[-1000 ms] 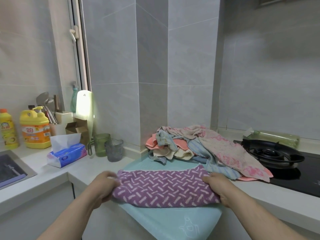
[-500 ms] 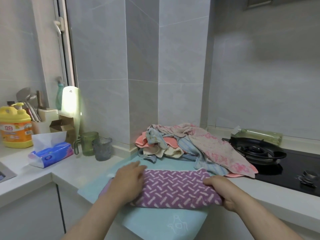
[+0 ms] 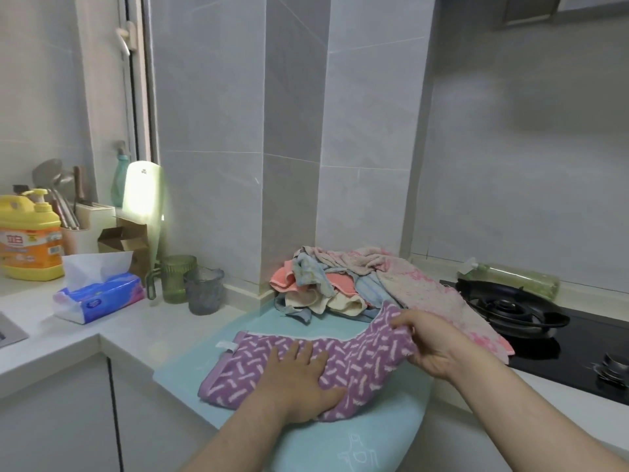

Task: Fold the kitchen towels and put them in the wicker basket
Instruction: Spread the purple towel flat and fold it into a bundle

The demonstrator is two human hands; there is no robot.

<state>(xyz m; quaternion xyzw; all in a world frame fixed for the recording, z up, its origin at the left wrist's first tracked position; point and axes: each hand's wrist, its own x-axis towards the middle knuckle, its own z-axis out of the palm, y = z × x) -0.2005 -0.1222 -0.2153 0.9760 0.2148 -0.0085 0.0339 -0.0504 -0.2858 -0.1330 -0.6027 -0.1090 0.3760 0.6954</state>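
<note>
Towel pile (image 3: 340, 287) lies behind folded towel (image 3: 360, 366), perhaps touching.

Two hands: left hand (image 3: 299, 379), right hand (image 3: 425, 342). One purple kitchen towel (image 3: 360, 362). One towel heap (image 3: 340, 284) at twelve o'clock, its number unclear. Two at ten o'clock: green tumbler (image 3: 177, 279), grey tumbler (image 3: 204, 290). One tissue pack (image 3: 98, 296).

Left hand (image 3: 295, 374) flat, right hand (image 3: 429, 343) curled

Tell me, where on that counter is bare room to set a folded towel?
Bare white counter lies between the tissue pack and the teal mat, before the two glasses. The mat's left strip beside the purple towel is free. The towel pile crowds the corner; the hob fills the right.
</note>
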